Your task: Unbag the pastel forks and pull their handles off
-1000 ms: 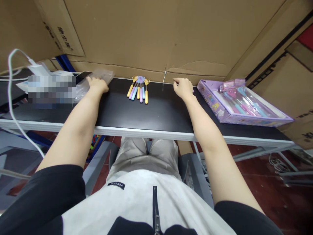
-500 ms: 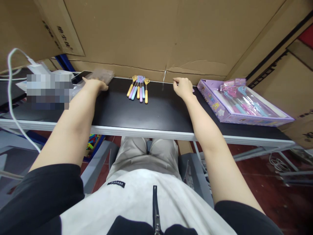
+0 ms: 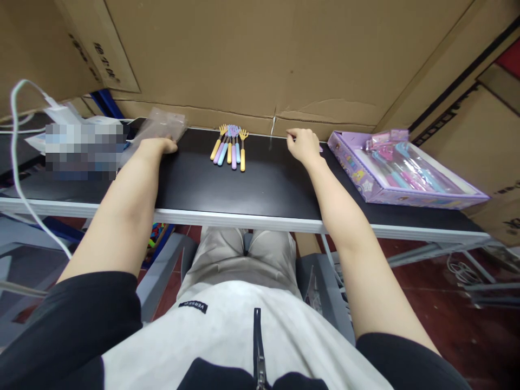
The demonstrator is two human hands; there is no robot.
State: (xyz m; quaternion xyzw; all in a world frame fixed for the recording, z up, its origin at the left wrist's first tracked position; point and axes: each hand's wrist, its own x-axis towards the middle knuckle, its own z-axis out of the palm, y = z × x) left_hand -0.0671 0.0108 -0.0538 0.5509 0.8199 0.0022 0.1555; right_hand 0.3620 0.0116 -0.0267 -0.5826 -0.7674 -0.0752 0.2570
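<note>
Over at the left of the black table, my left hand [image 3: 159, 145] touches a clear plastic bag [image 3: 160, 123]. Its thumb shows, but the other fingers are hidden, so its grip cannot be seen. My right hand [image 3: 304, 145] rests near the back edge, curled into a loose fist with a fingertip poking out to the left. A small purple piece [image 3: 320, 149] shows just beside its wrist; whatever lies under the palm is hidden. Between the hands, several small toy forks [image 3: 229, 146] with yellow, purple and blue handles lie side by side, prongs toward the back.
At the right stands an open purple box [image 3: 371, 192] with bagged pink and blue plastic pieces [image 3: 410, 168]. White cables and a charger [image 3: 65, 112] sit at the far left beside a blurred-out item. A cardboard wall [image 3: 244, 65] closes off the back.
My left hand has shifted slightly, and its spread fingers have gone out of sight by the plastic bag, which now stands a little higher. My right hand and the forks stay put.
</note>
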